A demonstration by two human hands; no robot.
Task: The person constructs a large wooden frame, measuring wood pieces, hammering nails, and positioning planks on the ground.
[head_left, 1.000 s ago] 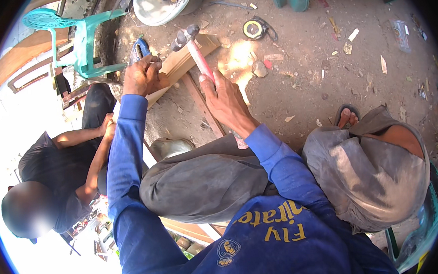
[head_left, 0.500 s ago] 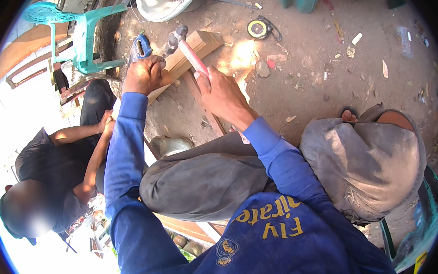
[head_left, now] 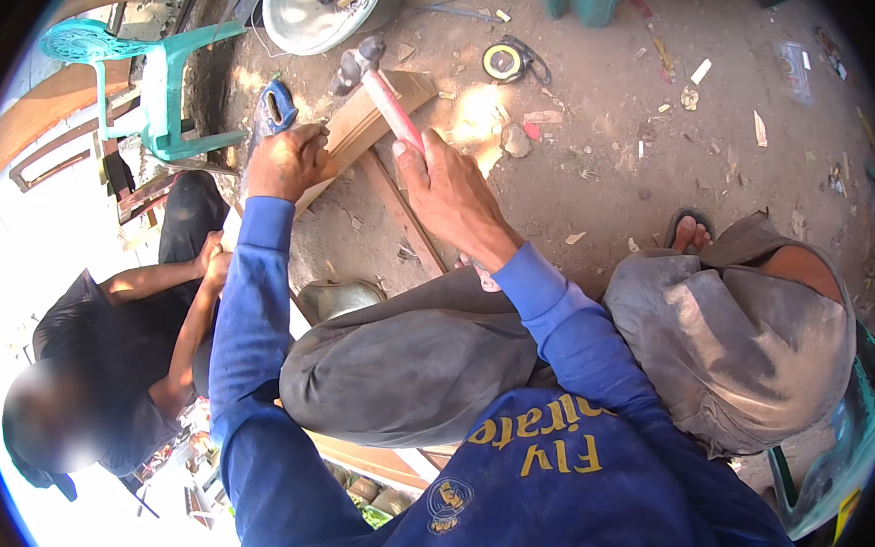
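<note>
My right hand [head_left: 453, 192] is wrapped round the pinkish-red handle of a hammer [head_left: 395, 111]. Its dark metal head is in the air beyond and to the right of my left hand. My left hand [head_left: 289, 164] is closed over a long wooden piece with grooved edges [head_left: 387, 108]. What its fingers pinch, if anything, I cannot make out. Just beyond that hand shows the blue handle of a handsaw [head_left: 277, 105]; the rest of the saw is partly hidden.
At the left sits a co-worker in dark clothes [head_left: 110, 329], hands at the near end of the wood. A bucket [head_left: 328, 42], a tape measure [head_left: 505, 62] and wood scraps lie on the dirt ground. Green plastic chairs [head_left: 171, 89] stand around. A reddish wood strip [head_left: 404, 215] runs below the piece.
The hammer head has lifted slightly up and away from my left hand. My left hand stays closed at the wood. The whole view has shifted a little.
</note>
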